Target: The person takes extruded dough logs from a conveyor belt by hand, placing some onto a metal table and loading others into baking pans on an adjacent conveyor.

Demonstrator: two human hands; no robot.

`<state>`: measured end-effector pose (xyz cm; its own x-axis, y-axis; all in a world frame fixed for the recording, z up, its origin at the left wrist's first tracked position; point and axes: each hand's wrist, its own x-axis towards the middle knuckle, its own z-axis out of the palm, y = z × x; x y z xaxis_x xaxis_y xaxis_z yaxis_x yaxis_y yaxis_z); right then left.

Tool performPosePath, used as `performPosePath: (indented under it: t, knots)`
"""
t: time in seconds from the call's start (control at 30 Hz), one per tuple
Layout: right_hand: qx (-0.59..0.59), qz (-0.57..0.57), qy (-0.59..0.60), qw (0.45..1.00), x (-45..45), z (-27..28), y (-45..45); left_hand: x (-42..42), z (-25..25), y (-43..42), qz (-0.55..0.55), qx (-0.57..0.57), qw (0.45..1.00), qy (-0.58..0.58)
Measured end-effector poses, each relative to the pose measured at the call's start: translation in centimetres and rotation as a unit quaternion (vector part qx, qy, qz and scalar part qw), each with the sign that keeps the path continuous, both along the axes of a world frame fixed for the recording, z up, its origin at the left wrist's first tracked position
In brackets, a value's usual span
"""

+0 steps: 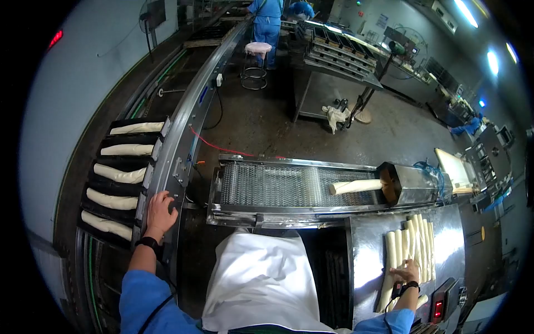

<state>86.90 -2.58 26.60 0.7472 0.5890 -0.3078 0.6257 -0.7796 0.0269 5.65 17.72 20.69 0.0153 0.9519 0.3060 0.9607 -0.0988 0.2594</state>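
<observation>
My left hand (160, 216) rests on the metal side rail (177, 161) of the long conveyor, thumb apart from the fingers, holding nothing. Just left of it, several black pans (114, 167) stand in a row, each with a long pale dough roll (118, 173) inside. On the steel table at right, my right hand (409, 271) lies over a group of long dough rolls (414, 239) set side by side. Its fingers are spread and touch the rolls. A single dough roll (356, 186) lies on the mesh belt (272, 185), its right end at the metal chute (414, 185).
A scale with a red display (439, 309) sits at the steel table's (364, 245) right front. Stacked pans (339, 53) occupy a table further back. A stool (256, 61) stands near a person in blue (268, 25). A red cord (222, 147) runs beside the conveyor.
</observation>
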Motion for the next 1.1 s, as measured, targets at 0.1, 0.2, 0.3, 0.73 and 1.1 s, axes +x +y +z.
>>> performPosePath:
  t: [0.1,0.2,0.3,0.73,1.1]
  knots:
    - [0.017,-0.005,-0.024,1.0,-1.7,0.1,0.5,-0.2,-0.2,0.3,-0.011,0.009,1.0,0.002]
    - [0.062,-0.03,-0.001,0.998,-4.2,0.3,0.3,0.1,0.0,0.0,-0.011,0.018,1.0,0.014]
    - [0.078,-0.023,-0.009,0.997,-7.7,1.3,0.7,0.0,0.0,0.1,-0.013,0.016,1.0,-0.003]
    - [0.109,0.04,-0.172,0.978,-14.7,-2.9,-4.6,5.3,-1.8,2.9,0.073,0.052,0.983,-0.158]
    - [0.086,-0.065,-0.143,0.984,-20.4,0.5,-11.3,26.2,2.6,9.0,-0.247,-0.043,0.943,-0.218]
